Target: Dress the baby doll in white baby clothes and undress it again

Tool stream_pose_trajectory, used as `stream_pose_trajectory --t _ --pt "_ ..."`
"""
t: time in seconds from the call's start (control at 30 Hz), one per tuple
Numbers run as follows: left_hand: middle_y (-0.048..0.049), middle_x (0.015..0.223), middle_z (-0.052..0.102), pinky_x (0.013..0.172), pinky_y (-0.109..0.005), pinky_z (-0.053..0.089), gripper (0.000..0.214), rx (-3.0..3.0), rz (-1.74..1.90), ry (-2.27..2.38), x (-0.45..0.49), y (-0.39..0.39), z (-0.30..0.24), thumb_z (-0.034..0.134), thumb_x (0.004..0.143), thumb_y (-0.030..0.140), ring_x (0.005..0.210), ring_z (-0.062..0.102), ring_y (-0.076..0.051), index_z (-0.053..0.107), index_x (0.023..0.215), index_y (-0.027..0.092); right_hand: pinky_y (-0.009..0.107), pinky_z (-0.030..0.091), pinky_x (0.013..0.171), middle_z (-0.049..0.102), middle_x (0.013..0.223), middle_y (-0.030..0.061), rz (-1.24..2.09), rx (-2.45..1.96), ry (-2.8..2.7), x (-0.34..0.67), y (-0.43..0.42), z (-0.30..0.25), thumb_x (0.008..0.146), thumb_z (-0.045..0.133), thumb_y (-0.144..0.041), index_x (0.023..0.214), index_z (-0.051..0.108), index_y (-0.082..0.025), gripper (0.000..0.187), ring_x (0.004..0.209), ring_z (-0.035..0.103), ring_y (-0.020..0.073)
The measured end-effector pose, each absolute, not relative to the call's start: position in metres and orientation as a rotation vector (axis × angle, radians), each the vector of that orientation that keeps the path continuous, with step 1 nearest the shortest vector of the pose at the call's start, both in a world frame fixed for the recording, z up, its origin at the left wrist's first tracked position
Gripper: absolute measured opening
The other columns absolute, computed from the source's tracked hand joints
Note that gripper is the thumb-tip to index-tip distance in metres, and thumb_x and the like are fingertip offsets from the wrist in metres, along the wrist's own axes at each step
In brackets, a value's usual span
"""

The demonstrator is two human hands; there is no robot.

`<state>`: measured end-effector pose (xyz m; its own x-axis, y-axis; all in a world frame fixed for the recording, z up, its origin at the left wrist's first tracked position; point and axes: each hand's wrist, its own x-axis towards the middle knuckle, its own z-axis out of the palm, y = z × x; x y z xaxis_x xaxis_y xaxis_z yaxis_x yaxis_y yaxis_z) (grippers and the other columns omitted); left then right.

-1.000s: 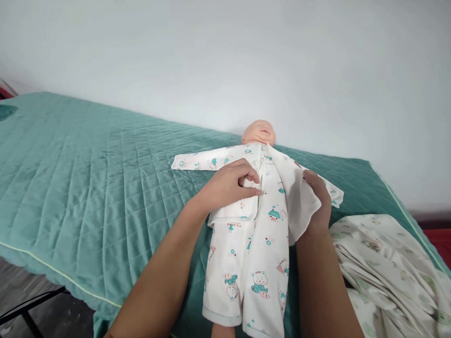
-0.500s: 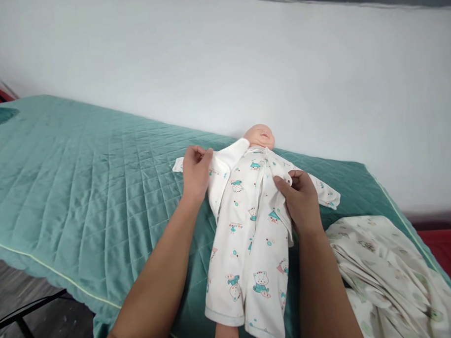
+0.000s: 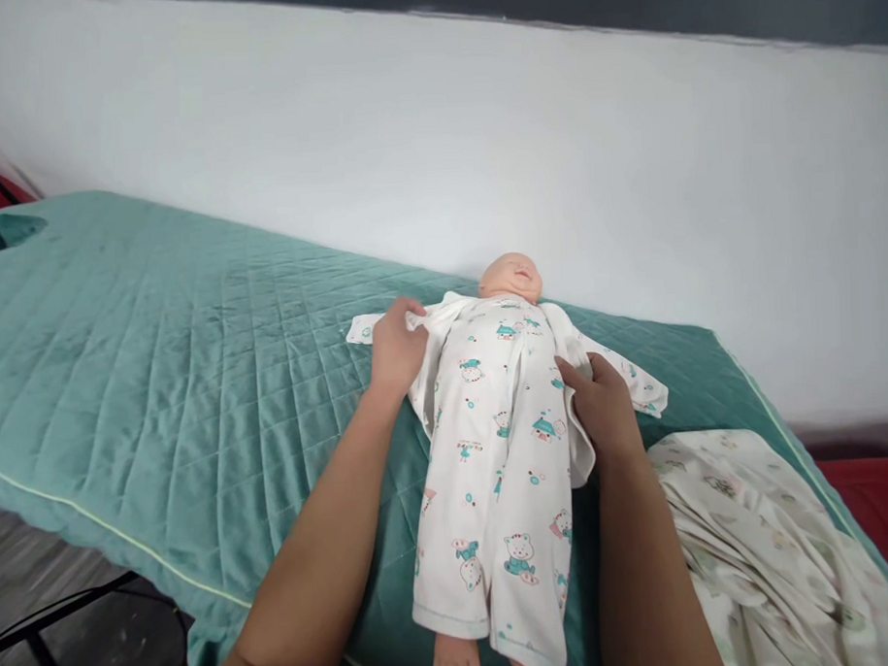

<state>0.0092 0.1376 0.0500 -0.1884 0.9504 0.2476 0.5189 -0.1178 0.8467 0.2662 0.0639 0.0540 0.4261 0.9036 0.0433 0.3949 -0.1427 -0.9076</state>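
Pale plastic baby doll (image 3: 511, 272) in a white cotton sleepsuit printed with teal bears (image 3: 502, 438) lies face up just right of the frame's centre on the teal quilted bed (image 3: 160, 362), its long axis running from the head at upper middle down to the bare feet at the bottom edge. The left hand (image 3: 395, 349) is closed on the suit's flap at one shoulder, and the right hand (image 3: 599, 405) pinches the opposite front edge. An uneven pull could likely skew the light doll or slide it toward the bed's near edge.

White teal-bear-print romper (image 3: 492, 467), teal quilted cover (image 3: 160, 362) — pale leaf-print cloth (image 3: 757, 536)
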Motion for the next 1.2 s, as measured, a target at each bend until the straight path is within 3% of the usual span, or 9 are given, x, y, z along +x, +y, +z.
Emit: stream_pose_trajectory --t 0.1,0.27,0.37,0.5,0.73,0.87,1.03,1.1,1.2 --pt "-0.0022 0.093 0.065 0.079 -0.032 0.044 0.021 1.657 1.234 1.956 -0.005 0.142 0.046 0.055 0.081 0.01 0.087 0.061 -0.022 0.059 0.096 0.023 0.033 0.044 0.073 0.066 0.079 0.0001 0.604 -1.791 -1.175 0.275 0.064 0.052 0.074 0.069 -0.049 0.082 0.063 -0.02 0.031 0.075 0.056 0.0195" --pt "-0.0075 0.116 0.062 0.075 -0.037 0.044 0.031 1.787 1.074 2.215 -0.008 0.137 0.043 0.046 0.086 0.005 0.098 0.061 -0.027 0.057 0.107 0.025 0.039 0.046 0.077 0.063 0.081 0.0052 0.217 -2.112 -1.053 0.293 0.066 0.052 0.072 0.062 -0.037 0.083 0.059 -0.021 0.019 0.078 0.055 0.0235" --pt "-0.0118 0.114 0.062 0.076 -0.039 0.046 0.04 1.858 1.013 2.265 -0.008 0.135 0.044 0.043 0.082 0.0 0.106 0.058 -0.031 0.059 0.111 0.022 0.045 0.048 0.085 0.065 0.097 0.0121 0.098 -2.147 -1.016 0.298 0.066 0.046 0.073 0.06 -0.036 0.095 0.062 -0.019 0.028 0.09 0.059 0.0296" --pt "-0.015 0.119 0.06 0.092 -0.045 0.045 0.041 2.024 1.064 2.208 -0.006 0.139 0.045 0.047 0.083 0.002 0.115 0.051 -0.033 0.061 0.118 0.018 0.049 0.045 0.102 0.06 0.123 0.0216 -0.145 -1.975 -1.155 0.292 0.068 0.036 0.074 0.057 -0.027 0.115 0.062 -0.012 0.044 0.116 0.056 0.0355" --pt "-0.0091 0.134 0.061 0.114 -0.047 0.035 0.033 2.41 1.049 1.698 0.019 0.155 0.031 0.049 0.098 0.029 0.129 0.048 -0.029 0.062 0.127 0.022 0.051 0.038 0.114 0.06 0.136 0.0157 -0.157 -1.682 -1.502 0.28 0.076 0.026 0.09 0.053 -0.037 0.129 0.06 -0.018 0.044 0.131 0.05 0.0304" --pt "-0.0049 0.138 0.062 0.121 -0.051 0.023 0.036 2.42 0.977 1.696 0.029 0.162 0.022 0.045 0.099 0.026 0.129 0.052 -0.026 0.059 0.132 0.028 0.052 0.037 0.114 0.062 0.139 0.0123 -0.12 -1.724 -1.549 0.28 0.087 0.02 0.095 0.045 -0.034 0.138 0.056 -0.022 0.046 0.131 0.052 0.0279" --pt "-0.0043 0.136 0.065 0.113 -0.045 0.031 0.038 2.412 0.974 1.732 0.029 0.165 0.023 0.045 0.096 0.02 0.126 0.055 -0.025 0.061 0.13 0.028 0.064 0.023 0.117 0.059 0.145 0.0086 -0.187 -1.963 -1.498 0.278 0.103 0.019 0.098 0.037 -0.027 0.139 0.06 -0.027 0.048 0.137 0.048 0.031" --pt "-0.0044 0.135 0.065 0.109 -0.044 0.034 0.039 2.414 0.975 1.74 0.028 0.165 0.025 0.044 0.097 0.019 0.124 0.056 -0.025 0.062 0.13 0.029 0.061 0.026 0.116 0.061 0.144 0.0086 -0.233 -1.969 -1.563 0.28 0.106 0.022 0.098 0.035 -0.024 0.137 0.062 -0.027 0.048 0.132 0.052 0.0307" --pt "-0.0049 0.135 0.065 0.107 -0.042 0.034 0.042 2.398 0.978 1.762 0.029 0.166 0.027 0.04 0.098 0.018 0.122 0.057 -0.025 0.06 0.134 0.028 0.05 0.039 0.106 0.067 0.135 0.0083 -0.28 -1.937 -1.66 0.285 0.111 0.027 0.095 0.036 -0.018 0.134 0.066 -0.027 0.05 0.117 0.061 0.0276"
